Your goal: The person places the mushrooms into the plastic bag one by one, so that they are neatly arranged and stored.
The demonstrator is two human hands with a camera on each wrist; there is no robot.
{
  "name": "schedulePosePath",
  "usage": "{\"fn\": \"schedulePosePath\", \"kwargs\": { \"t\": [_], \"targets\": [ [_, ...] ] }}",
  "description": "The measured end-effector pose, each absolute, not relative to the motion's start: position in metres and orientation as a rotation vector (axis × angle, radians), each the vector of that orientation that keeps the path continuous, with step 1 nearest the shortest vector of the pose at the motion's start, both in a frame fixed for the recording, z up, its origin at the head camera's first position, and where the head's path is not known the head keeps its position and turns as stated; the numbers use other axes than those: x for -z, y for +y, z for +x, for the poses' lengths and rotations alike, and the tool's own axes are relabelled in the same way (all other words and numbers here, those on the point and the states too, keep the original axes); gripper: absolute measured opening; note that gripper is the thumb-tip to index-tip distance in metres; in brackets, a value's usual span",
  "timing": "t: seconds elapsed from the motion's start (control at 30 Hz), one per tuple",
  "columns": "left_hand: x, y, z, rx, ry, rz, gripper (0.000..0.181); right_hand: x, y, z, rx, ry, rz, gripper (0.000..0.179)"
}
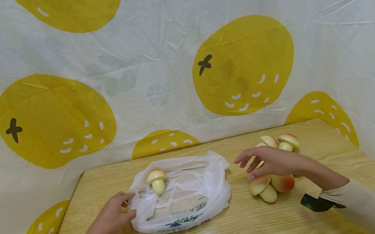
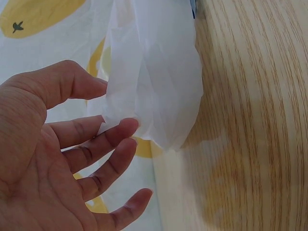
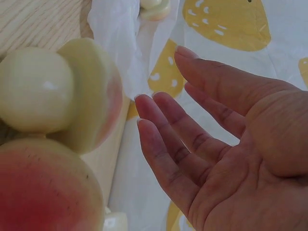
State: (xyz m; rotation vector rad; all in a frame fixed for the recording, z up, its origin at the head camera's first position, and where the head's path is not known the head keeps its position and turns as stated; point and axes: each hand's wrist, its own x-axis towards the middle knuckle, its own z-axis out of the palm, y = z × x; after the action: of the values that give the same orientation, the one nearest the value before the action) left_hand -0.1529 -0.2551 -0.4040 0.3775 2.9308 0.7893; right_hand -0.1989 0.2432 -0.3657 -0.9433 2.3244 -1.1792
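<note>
Watching from my end on the head cam, I've got a thin white plastic bag (image 1: 186, 191) lying spread open on the wood-grain table (image 1: 282, 228), a bit left of the middle, with green print (image 1: 183, 220) along its near side. One toy-looking mushroom (image 1: 157, 181) is inside the bag's rim toward the far left, cap to the far side and stem to the near side.

My left hand (image 1: 114, 214) is at the bag's left edge. The wrist view shows thumb and index well apart, the other fingers loosely bent and spread, with fingertips touching the plastic. Doesn't look like a pinch to me, just contact.

My right hand (image 1: 271, 160) is over the loose mushrooms (image 1: 263, 189) on the right of the table, fingers relaxed and pointing left toward the bag, thumb well away from them, nothing in the grip. Those mushrooms are bunched near and far of that hand, pale with reddish caps; it hides part of the bunch, so I can't give you a solid count.

Backdrop's a whitish curtain (image 1: 155, 97) with big yellow fruit shapes.
</note>
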Motion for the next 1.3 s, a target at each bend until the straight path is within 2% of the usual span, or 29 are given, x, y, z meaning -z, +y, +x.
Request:
{"fn": "schedulePosePath", "kwargs": {
  "t": [0.67, 0.87, 1.07, 1.3],
  "targets": [
    [0.406, -0.257, -0.152, -0.797, 2.923, 0.347, 0.049, 0.374, 0.265, -0.182, 1.041, 2.461, -0.967, 0.052],
    [0.406, -0.257, -0.152, -0.801, 2.931, 0.357, 0.049, 0.378, 0.263, -0.179, 1.023, 2.496, -1.011, 0.043],
    [0.407, -0.256, -0.152, -0.810, 2.934, 0.360, 0.049, 0.383, 0.257, -0.177, 0.969, 2.528, -1.074, 0.056],
    [0.407, -0.256, -0.151, -0.826, 2.923, 0.359, 0.049, 0.387, 0.250, -0.175, 0.870, 2.606, -1.122, 0.055]
  ]
}}
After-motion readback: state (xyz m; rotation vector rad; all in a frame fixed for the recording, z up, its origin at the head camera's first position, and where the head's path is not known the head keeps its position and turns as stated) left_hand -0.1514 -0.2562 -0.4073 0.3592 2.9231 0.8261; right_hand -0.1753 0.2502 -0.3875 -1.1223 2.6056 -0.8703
